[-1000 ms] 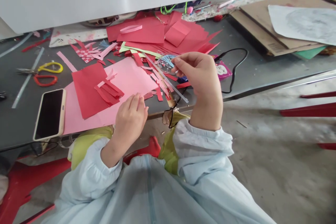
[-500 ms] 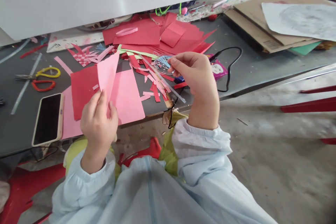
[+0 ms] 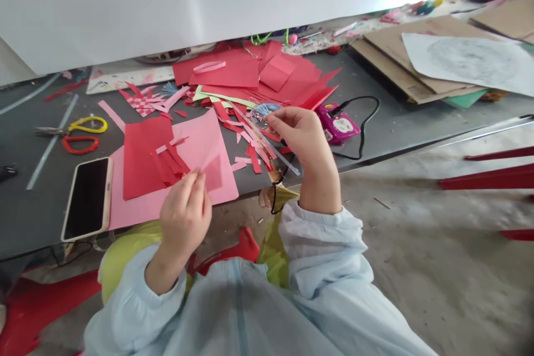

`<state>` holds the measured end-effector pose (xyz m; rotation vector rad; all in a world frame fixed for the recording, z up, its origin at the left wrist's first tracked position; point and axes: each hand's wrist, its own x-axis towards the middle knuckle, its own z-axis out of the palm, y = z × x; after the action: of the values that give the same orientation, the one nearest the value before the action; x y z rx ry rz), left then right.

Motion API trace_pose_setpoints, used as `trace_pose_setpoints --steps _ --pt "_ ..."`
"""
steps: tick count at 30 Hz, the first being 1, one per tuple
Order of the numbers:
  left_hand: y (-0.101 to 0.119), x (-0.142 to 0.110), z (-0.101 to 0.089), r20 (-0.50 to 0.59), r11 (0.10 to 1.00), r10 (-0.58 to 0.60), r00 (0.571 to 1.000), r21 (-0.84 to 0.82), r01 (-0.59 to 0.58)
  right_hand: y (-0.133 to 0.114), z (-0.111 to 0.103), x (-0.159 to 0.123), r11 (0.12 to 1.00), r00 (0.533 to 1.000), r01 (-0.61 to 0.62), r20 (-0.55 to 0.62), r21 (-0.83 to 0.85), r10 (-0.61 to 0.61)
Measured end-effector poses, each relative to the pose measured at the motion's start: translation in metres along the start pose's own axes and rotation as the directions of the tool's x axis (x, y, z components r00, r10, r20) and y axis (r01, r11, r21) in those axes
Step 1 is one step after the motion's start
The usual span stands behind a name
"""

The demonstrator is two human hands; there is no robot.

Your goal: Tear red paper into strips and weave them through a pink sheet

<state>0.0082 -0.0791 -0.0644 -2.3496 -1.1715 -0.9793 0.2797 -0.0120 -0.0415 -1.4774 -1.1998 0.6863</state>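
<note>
My left hand (image 3: 186, 214) pinches a small, blurred pink paper piece (image 3: 212, 171) just above the large pink sheet (image 3: 208, 139) at the table's near edge. A red sheet (image 3: 144, 153) with several cut red strips (image 3: 173, 158) lies on that pink sheet. My right hand (image 3: 302, 136) is raised over the table, fingers closed on a small round blue-and-clear object (image 3: 262, 113). Loose red and pink strips (image 3: 250, 144) lie under and left of it.
A phone (image 3: 87, 197) lies face up at the left. Yellow-handled scissors (image 3: 79, 125) and a red loop (image 3: 79, 144) sit further left. A red paper pile (image 3: 267, 72), a purple device (image 3: 337, 125) with black cable, and cardboard (image 3: 417, 50) lie behind and right.
My left hand had lifted the pink sheet's corner; the sheet now lies flat again and the hand holds a small pink piece. My right hand has barely moved.
</note>
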Motion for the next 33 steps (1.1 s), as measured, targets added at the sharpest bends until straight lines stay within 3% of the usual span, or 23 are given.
trace_pose_setpoints --steps 5,7,9,12,16,22,33 --pt "0.007 -0.002 0.007 0.14 0.983 -0.002 0.99 -0.184 0.028 -0.003 0.018 -0.001 0.995 0.995 0.04 0.097 -0.096 -0.031" --pt "0.006 -0.001 0.006 0.176 0.953 -0.015 0.984 -0.295 0.067 -0.012 0.03 0.002 0.972 0.989 0.076 0.14 -0.22 -0.046" --pt "0.001 0.002 0.004 0.19 0.925 -0.036 0.981 -0.365 0.105 -0.025 0.042 0.009 0.897 0.978 0.152 0.196 -0.415 -0.075" --pt "-0.009 0.007 0.0 0.167 0.913 -0.093 0.982 -0.378 0.151 -0.043 0.063 0.028 0.685 0.932 0.332 0.339 -0.648 -0.131" --pt "-0.02 0.014 -0.002 0.118 0.914 -0.171 0.978 -0.353 0.202 -0.049 0.088 0.07 0.571 0.882 0.446 0.448 -0.69 -0.147" --pt "-0.023 0.019 -0.002 0.103 0.893 -0.251 0.963 -0.359 0.271 -0.032 0.11 0.13 0.441 0.831 0.539 0.537 -0.718 -0.142" --pt "-0.03 0.018 -0.006 0.135 0.866 -0.327 0.935 -0.352 0.354 0.006 0.135 0.193 0.405 0.826 0.539 0.558 -0.738 -0.083"
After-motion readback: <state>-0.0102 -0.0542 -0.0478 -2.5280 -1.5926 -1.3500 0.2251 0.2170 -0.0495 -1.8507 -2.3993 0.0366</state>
